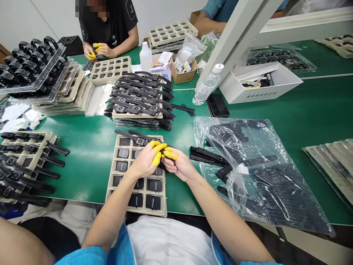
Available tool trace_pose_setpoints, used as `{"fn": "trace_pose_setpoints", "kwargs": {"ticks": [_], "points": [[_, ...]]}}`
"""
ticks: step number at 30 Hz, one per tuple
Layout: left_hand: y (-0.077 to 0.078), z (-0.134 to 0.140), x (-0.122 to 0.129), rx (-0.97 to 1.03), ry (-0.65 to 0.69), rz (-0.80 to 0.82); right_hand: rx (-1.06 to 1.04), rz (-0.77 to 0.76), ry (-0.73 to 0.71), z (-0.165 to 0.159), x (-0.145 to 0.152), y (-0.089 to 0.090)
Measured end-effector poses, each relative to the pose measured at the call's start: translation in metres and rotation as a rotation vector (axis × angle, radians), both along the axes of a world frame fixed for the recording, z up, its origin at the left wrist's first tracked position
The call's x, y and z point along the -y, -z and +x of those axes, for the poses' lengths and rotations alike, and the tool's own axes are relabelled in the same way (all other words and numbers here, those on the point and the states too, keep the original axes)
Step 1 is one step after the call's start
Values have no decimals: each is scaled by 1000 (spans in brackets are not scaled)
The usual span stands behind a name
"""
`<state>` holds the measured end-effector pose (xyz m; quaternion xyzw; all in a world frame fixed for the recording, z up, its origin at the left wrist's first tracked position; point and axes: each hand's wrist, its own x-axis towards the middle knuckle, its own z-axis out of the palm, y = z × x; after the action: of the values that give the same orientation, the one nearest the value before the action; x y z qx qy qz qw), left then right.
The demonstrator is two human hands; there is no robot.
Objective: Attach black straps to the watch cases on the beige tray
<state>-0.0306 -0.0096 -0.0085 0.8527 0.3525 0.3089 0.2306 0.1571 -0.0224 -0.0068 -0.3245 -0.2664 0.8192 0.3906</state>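
My left hand (146, 159) and my right hand (178, 163) meet over the tray, with yellow finger cots on several fingertips. Both are closed on a small black watch (163, 150), mostly hidden by the fingers, so its strap cannot be made out clearly. Beneath them lies a beige pulp tray (166, 201) with square watch cases (156, 185) in its compartments. Along the tray's far row rests a watch with black straps (140, 141). To the right of my right hand are loose black straps (207, 156), beside a clear plastic bag (271, 147) filled with more straps.
Stacked trays of strapped watches (138, 99) stand just beyond, with more at left (20, 165) and back left (35, 70). A clear bottle (206, 86), a phone (217, 105) and a white box (259, 86) sit back right. A co-worker (110, 33) works opposite.
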Motion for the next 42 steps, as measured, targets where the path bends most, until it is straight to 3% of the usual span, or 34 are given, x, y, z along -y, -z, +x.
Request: {"fn": "trace_pose_setpoints", "kwargs": {"ticks": [5, 9, 12, 14, 17, 19, 24, 27, 31, 33, 38, 42], "points": [[4, -3, -2, -146, -11, 84, 96, -24, -57, 1, -3, 4], [-1, -4, -3, -65, -4, -4, 71, 24, -76, 1, -5, 6], [-5, -4, -3, -1, 26, -47, 114, 150, -40, 4, -6, 6], [-10, -6, -3, 10, 33, -27, 224, 316, 2, 8, -7, 5], [-24, -18, -3, -71, -27, 29, 455, 609, 6, 18, -10, 4], [-38, -31, -4, -178, -103, 44, 603, 739, -69, 27, -12, 2], [-71, -70, -13, -561, -151, 18, 898, 885, -237, 39, -13, -5], [-80, -95, -25, -730, -181, -43, 1036, 928, -178, 51, -14, -9], [-77, -127, -52, -702, -231, -287, 1373, 992, 100, 97, -20, 1], [-69, -139, -66, -676, -246, -406, 1498, 980, 138, 126, -24, 14], [-49, -149, -87, -700, -330, -433, 1602, 773, -53, 168, -30, 50], [-41, -152, -93, -728, -419, -360, 1535, 696, -120, 168, -32, 55]]}}
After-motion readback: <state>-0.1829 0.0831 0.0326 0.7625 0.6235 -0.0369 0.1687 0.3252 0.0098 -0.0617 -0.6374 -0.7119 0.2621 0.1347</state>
